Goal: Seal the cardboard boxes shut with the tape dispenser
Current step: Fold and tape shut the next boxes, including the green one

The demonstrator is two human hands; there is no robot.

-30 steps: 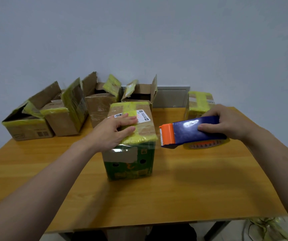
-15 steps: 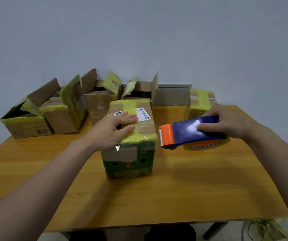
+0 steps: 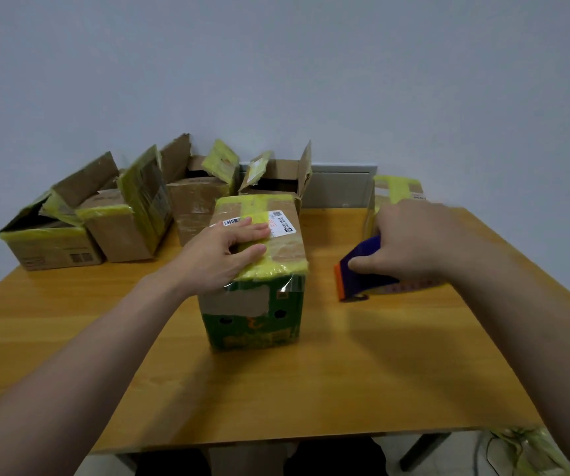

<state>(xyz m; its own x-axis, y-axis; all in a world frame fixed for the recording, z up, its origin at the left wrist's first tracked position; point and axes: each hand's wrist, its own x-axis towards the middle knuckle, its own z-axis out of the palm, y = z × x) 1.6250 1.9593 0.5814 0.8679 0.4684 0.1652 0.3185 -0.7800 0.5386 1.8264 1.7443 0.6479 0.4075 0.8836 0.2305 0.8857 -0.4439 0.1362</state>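
Centre of frame: green printed carton [image 3: 252, 321], upright on the wooden counter [image 3: 345, 379], flaps closed, top banded with yellow tape [image 3: 270, 267] and bearing a white shipping label [image 3: 282, 223]. Left grip [image 3: 221, 255] released, laid flat with fingers extended across the near part of the carton's top. Presumed purpose: pressing the flaps down and bracing the carton against sliding under the pull of fresh tape. Right of centre: right grip [image 3: 410, 242], motion-blurred, clenched round the blue body of the tape dispenser [image 3: 366, 280], with the orange cutter end [image 3: 338, 280] turned toward the carton and a yellowish roll [image 3: 410, 288] at the rear. Dispenser low over the counter, near the carton's right face yet apart from it; contact with the counter not decidable. Probably oriented thus for a start at the carton's edge, cutter leading. Upper left of frame: row of open cartons [image 3: 122, 231] along the counter's far edge, flaps raised, old yellow tape torn; judged to be awaiting sealing and kept within reach. Upper right, behind the right grip: taped carton [image 3: 395, 190], top closed and wrapped in yellow, apparently finished and set aside. Judged stage: early, with one carton in hand and several unsealed. Likely risk: a strip laid askew, should the carton shift under too light a press.
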